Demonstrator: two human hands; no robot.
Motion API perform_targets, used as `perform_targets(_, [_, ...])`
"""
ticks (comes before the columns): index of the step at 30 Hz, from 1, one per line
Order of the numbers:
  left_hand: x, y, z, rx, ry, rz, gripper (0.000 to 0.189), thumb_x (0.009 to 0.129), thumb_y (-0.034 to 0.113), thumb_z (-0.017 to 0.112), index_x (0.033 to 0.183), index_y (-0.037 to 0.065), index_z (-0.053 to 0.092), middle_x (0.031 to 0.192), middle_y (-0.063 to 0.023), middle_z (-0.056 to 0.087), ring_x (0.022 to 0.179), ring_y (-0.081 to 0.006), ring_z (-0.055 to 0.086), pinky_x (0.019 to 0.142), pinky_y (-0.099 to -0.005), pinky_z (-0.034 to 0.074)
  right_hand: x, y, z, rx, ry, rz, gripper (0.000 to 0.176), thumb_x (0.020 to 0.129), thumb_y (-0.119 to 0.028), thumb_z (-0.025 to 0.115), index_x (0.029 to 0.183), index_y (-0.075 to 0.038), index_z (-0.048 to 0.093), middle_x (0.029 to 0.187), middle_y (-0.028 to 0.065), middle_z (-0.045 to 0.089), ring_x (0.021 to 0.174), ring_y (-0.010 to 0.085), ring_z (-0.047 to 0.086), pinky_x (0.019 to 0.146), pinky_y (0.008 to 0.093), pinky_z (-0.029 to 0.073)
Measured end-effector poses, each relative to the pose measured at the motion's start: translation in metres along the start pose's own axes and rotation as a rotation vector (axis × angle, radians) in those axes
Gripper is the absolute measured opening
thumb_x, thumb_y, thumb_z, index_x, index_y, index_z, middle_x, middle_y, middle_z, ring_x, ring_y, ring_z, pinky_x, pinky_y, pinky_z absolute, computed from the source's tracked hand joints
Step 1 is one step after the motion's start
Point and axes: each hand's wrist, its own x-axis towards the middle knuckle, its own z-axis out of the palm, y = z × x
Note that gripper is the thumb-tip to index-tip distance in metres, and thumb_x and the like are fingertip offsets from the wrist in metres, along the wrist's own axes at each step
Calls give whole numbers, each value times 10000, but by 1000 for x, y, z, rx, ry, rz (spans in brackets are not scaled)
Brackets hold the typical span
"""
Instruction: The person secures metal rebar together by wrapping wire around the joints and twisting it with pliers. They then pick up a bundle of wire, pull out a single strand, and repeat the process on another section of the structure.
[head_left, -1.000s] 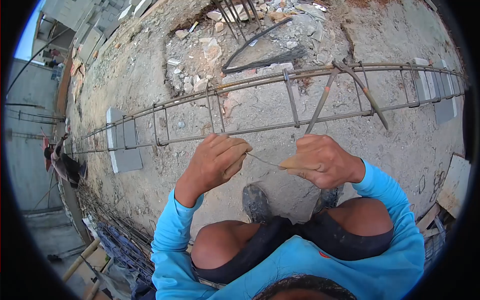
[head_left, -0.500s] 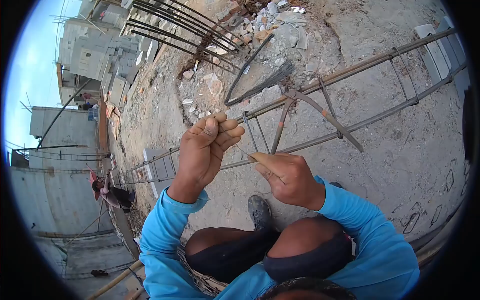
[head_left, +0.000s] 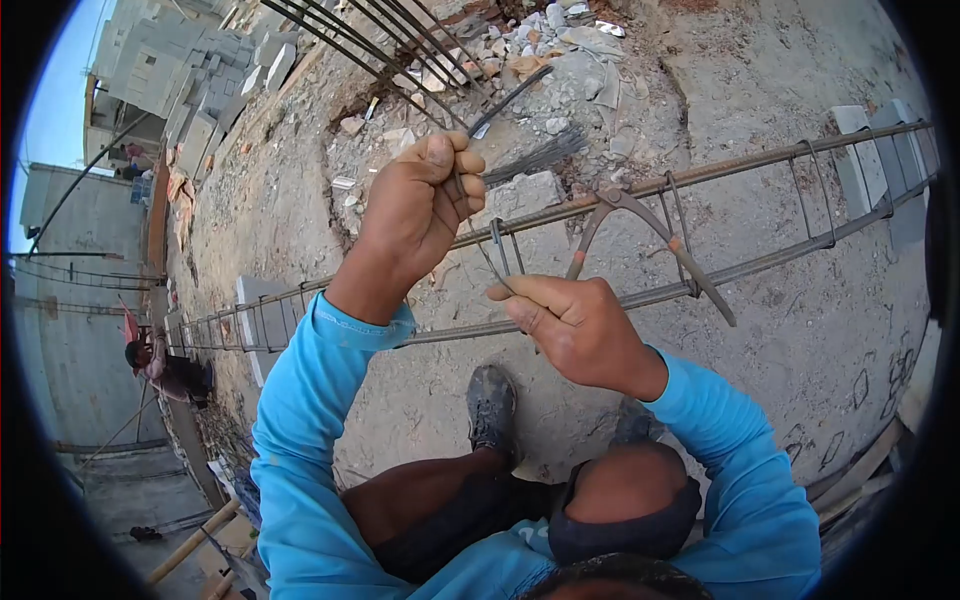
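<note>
My left hand [head_left: 425, 205] is raised, its thumb pressed to curled fingers around thin tie wire. The wire [head_left: 489, 262] runs down to my right hand [head_left: 580, 325], where thumb and forefinger pinch its other end. Just behind the hands lies a long rebar cage [head_left: 752, 266], made of parallel bars joined by bent stirrups. A pair of pincers [head_left: 706, 285] with orange bands on its handles rests on the cage, jaws at the far bar and handles spread. The wire inside my left fist is mostly hidden.
Beyond the cage lie a bundle of wires [head_left: 540, 155] and broken rubble [head_left: 545, 40]. Rebar rods [head_left: 385, 45] stick out at the upper left. Light blocks [head_left: 858, 165] prop the cage at the right. Another person [head_left: 165, 370] crouches at its far left end.
My left hand has risen a little and closed its fingers more. My right hand has moved slightly up, still pinching the wire. The view has shifted, and the pincers still rest on the cage.
</note>
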Motion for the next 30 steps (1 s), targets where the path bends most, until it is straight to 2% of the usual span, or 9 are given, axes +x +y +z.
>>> perform_targets(3, [8, 9, -23, 321, -149, 177, 254, 1074, 236, 428, 1133, 32, 566, 976, -103, 695, 827, -172, 680, 706, -284, 535, 13, -11, -10, -182, -4, 127, 228, 937, -95, 609, 1131, 22, 638, 748, 212, 638, 603, 301, 612, 594, 380, 483])
perform_targets(5, [12, 10, -30, 305, -192, 220, 262, 1074, 247, 434, 1131, 33, 575, 981, -100, 696, 810, -170, 675, 710, -291, 534, 28, -21, -6, -342, 12, 201, 244, 934, -96, 612, 1152, 14, 624, 755, 213, 644, 616, 335, 635, 596, 401, 489])
perform_targets(11, [47, -4, -69, 309, -265, 219, 332, 1067, 294, 455, 1071, 20, 643, 968, -98, 710, 813, -159, 655, 719, -313, 529, 85, -43, 21, -1223, 32, -287, 238, 888, -69, 635, 1126, -51, 623, 780, 185, 671, 661, 385, 650, 540, 477, 483])
perform_targets(14, [64, 6, -81, 408, -291, 260, 331, 1065, 295, 459, 1095, 24, 647, 968, -97, 705, 815, -162, 647, 724, -320, 524, 102, -59, 38, -1368, 24, -192, 207, 934, -51, 624, 1131, -7, 666, 872, 234, 686, 680, 390, 667, 574, 393, 510])
perform_targets(18, [72, 4, -94, 288, -356, 170, 346, 1060, 320, 469, 1102, 29, 651, 966, -90, 700, 812, -167, 637, 746, -334, 512, 99, -40, 49, -1199, 58, -168, 199, 934, -52, 625, 1115, 7, 680, 833, 232, 684, 625, 329, 675, 549, 375, 496])
perform_targets(20, [72, -3, -98, 274, -442, 4, 358, 1057, 341, 473, 1101, 31, 647, 962, -79, 693, 814, -172, 630, 768, -347, 500, 91, -25, 53, -959, 108, -286, 197, 896, -36, 624, 1082, 2, 677, 805, 217, 670, 659, 385, 669, 553, 431, 503])
perform_targets(24, [81, -6, -113, 285, -576, -93, 389, 1038, 384, 510, 1109, 39, 673, 979, -80, 704, 840, -170, 639, 785, -353, 493, 81, -39, 49, -962, 60, -169, 192, 910, -30, 613, 1084, 24, 671, 842, 225, 680, 678, 392, 676, 570, 420, 512])
perform_targets(27, [83, 12, -144, 908, -756, 207, 432, 951, 432, 644, 1102, 36, 726, 985, -85, 730, 919, -164, 658, 824, -362, 512, 71, -51, 50, -975, -11, -104, 196, 910, -58, 611, 1082, 17, 670, 778, 219, 665, 651, 400, 662, 565, 450, 503])
perform_targets(30, [84, 17, -167, 1156, -696, 169, 378, 954, 364, 653, 1074, 13, 725, 936, -81, 735, 894, -167, 662, 816, -354, 525, 53, -47, 55, -990, -267, 64, 134, 895, -93, 597, 974, -3, 659, 683, 211, 638, 620, 406, 647, 551, 483, 485])
